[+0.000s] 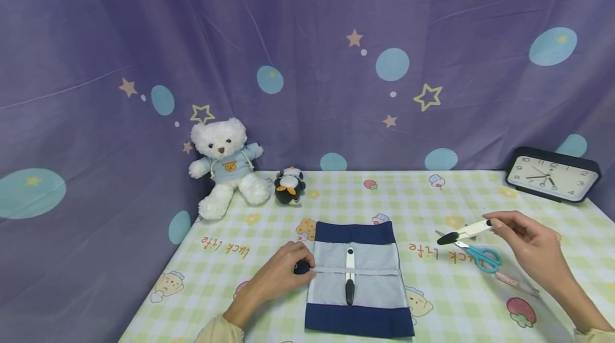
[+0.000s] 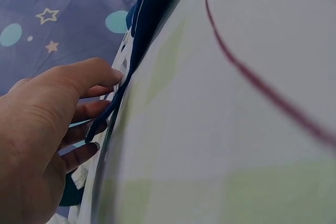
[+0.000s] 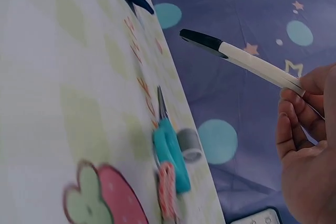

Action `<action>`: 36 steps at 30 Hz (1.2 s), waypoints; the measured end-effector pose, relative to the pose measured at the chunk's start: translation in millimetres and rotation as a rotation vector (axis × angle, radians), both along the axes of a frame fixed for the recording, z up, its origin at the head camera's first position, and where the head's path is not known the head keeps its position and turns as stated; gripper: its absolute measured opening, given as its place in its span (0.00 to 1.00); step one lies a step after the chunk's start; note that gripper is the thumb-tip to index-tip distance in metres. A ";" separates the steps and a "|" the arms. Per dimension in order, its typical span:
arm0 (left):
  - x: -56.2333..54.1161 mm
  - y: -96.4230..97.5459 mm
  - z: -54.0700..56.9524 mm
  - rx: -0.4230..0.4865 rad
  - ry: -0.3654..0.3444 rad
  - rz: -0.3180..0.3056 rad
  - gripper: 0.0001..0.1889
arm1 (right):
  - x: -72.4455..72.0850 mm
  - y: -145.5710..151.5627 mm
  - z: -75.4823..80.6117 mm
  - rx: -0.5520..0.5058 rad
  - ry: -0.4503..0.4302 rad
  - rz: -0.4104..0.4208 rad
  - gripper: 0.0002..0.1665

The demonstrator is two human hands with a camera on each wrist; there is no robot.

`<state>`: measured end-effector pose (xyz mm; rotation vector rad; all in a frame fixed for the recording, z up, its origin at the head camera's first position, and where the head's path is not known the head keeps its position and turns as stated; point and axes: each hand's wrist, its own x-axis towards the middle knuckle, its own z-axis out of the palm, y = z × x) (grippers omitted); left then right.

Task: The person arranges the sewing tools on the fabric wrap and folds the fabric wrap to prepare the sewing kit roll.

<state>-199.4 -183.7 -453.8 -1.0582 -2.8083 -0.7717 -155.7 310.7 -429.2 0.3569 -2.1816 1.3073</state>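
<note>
A navy-edged cloth organizer [image 1: 375, 284] lies flat on the table, with a pale grey middle crossed by a narrow light strap [image 1: 375, 271]. One white stick-like tool [image 1: 350, 263] with a black end is tucked under the strap. My left hand [image 1: 288, 268] pinches dark navy cloth [image 2: 123, 85] at the organizer's left edge, beside the strap. Raised over the table on the right, my right hand [image 1: 533, 244] pinches a second white tool [image 3: 257, 64] by its end between thumb and fingers. Its black end points left, towards the organizer.
Turquoise-handled scissors [image 1: 485, 258] lie under the right hand. Beside them are a grey spool [image 3: 190, 145] and a pink striped item [image 3: 167, 190]. A white teddy bear [image 1: 226, 167] and penguin toy [image 1: 289, 186] stand back left, a black clock [image 1: 552, 175] back right.
</note>
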 end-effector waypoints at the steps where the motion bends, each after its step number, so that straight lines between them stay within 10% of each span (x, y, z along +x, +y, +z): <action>1: 0.0 0.3 0.3 -0.001 0.002 -0.001 0.05 | -0.8 -2.7 -0.3 -0.002 -0.002 0.011 0.10; 36: -9.6 36.8 6.1 -0.045 0.101 -0.179 0.06 | -51.5 -115.3 -15.6 -0.131 0.004 0.414 0.12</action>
